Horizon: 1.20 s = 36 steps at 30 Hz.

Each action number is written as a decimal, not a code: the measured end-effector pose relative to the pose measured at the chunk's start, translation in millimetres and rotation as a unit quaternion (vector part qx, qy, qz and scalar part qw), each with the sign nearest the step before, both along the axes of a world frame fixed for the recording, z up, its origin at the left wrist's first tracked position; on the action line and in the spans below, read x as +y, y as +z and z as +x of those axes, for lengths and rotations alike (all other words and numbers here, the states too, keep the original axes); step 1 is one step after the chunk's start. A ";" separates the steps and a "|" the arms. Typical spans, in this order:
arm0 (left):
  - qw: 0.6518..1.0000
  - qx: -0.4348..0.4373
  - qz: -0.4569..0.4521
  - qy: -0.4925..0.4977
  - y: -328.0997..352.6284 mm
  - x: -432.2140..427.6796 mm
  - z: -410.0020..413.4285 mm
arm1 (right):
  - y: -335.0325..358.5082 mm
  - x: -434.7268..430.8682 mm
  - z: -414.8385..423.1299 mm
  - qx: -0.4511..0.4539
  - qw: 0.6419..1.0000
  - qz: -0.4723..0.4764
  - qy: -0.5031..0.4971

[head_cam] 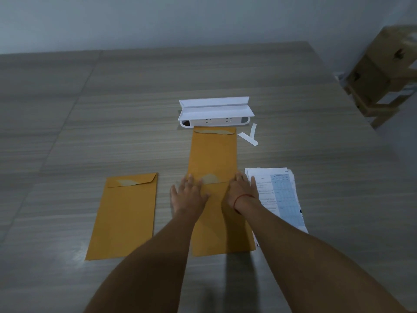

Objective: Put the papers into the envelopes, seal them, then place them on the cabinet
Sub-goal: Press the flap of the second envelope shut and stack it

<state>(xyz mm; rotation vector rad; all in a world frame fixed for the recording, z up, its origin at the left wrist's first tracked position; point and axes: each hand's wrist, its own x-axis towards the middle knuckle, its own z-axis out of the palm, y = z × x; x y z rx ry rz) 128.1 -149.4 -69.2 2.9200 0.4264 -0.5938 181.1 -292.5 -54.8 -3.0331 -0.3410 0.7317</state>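
Note:
A brown envelope (220,231) lies in front of me, its flap folded down. My left hand (188,193) and my right hand (241,190) press flat on its flap, fingers straight. Beyond it, a second brown envelope (213,154) lies lengthwise toward the back. A third envelope (124,218) lies to the left with its flap folded over. A stack of printed papers (279,195) with blue tables lies to the right, partly under my right forearm.
A white power strip box with folded white paper on top (215,111) sits on the grey wood-grain table (90,109) behind the envelopes. Two white peeled strips (249,136) lie beside it. A wooden stool with cardboard boxes (388,71) stands at the far right.

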 end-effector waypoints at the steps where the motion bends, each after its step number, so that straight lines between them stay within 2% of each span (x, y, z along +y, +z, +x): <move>1: 1.000 -0.008 -0.005 0.009 2.3 1.4 -1.8 | 2.2 -1.3 -0.3 -0.011 1.000 0.012 -0.022; 4: 0.994 -0.076 -0.017 0.070 6.3 1.6 -8.1 | 5.2 -6.0 -3.7 -0.038 0.994 0.066 -0.079; 7: 0.977 -0.099 -0.058 0.178 6.6 -2.5 -13.7 | 4.4 -1.1 -7.2 -0.006 0.982 0.127 -0.142; 12: 0.912 -0.080 -0.186 0.355 2.1 -0.7 -9.0 | 4.4 5.0 -7.9 0.070 0.925 0.214 -0.306; 15: 0.882 -0.081 -0.232 0.401 4.3 2.0 -7.1 | 10.5 4.6 -4.0 0.116 0.902 0.248 -0.335; 21: 0.894 -0.148 -0.232 0.354 34.5 12.5 18.9 | 37.9 18.5 21.0 0.079 0.887 0.312 -0.331; 24: 0.901 -0.172 -0.219 0.334 49.7 21.1 46.2 | 44.4 26.3 41.0 0.084 0.895 0.318 -0.303; 28: 0.927 -0.183 -0.204 0.258 56.5 34.1 97.1 | 46.4 37.6 82.6 0.052 0.898 0.323 -0.295; 32: 0.945 -0.183 -0.195 0.190 48.9 37.3 145.9 | 41.4 50.4 130.5 0.022 0.895 0.291 -0.336; 36: 0.945 -0.183 -0.220 0.156 30.3 34.8 169.0 | 22.7 57.7 156.3 -0.009 0.907 0.239 -0.348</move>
